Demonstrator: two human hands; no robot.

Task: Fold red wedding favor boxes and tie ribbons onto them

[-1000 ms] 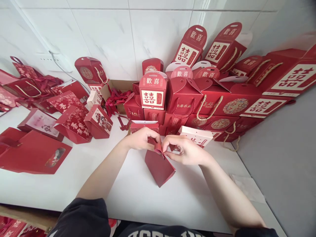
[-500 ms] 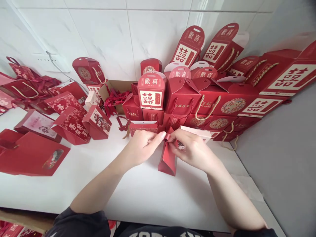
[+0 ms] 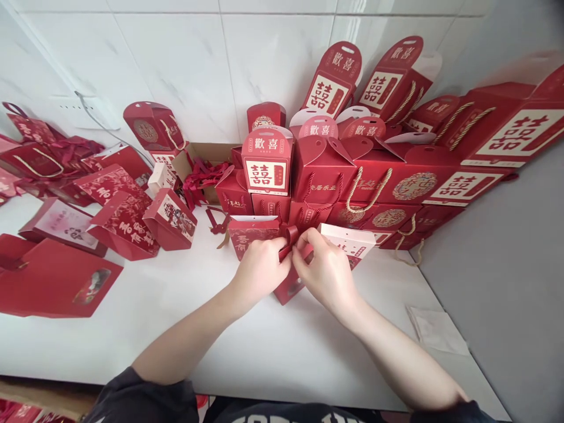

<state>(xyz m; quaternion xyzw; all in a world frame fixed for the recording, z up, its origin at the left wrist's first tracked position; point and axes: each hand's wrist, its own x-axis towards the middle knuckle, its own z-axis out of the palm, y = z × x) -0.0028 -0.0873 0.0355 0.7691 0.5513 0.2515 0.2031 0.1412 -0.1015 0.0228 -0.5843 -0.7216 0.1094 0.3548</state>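
Observation:
A small red gift box (image 3: 288, 289) stands on the white table in front of me, partly hidden behind my hands. At its top a red ribbon (image 3: 291, 235) rises in a loop. My left hand (image 3: 262, 267) is closed on the ribbon from the left. With fingertips pinched together, my right hand (image 3: 324, 267) grips the ribbon from the other side. Just behind my left hand is a patterned red box (image 3: 247, 232) with an open top. Behind my right hand stands a white-fronted box (image 3: 352, 239).
Stacked red boxes with rope handles (image 3: 324, 176) line the tiled wall. A brown carton (image 3: 207, 151) holds dark red ribbons. On the left lie several red boxes, among them a large one (image 3: 57, 282). A white packet (image 3: 436, 329) rests near the grey right wall.
Both hands have shifted slightly left and pulled closer together. The small box has turned and is more covered by them. The ribbon loop now stands up above the fingers.

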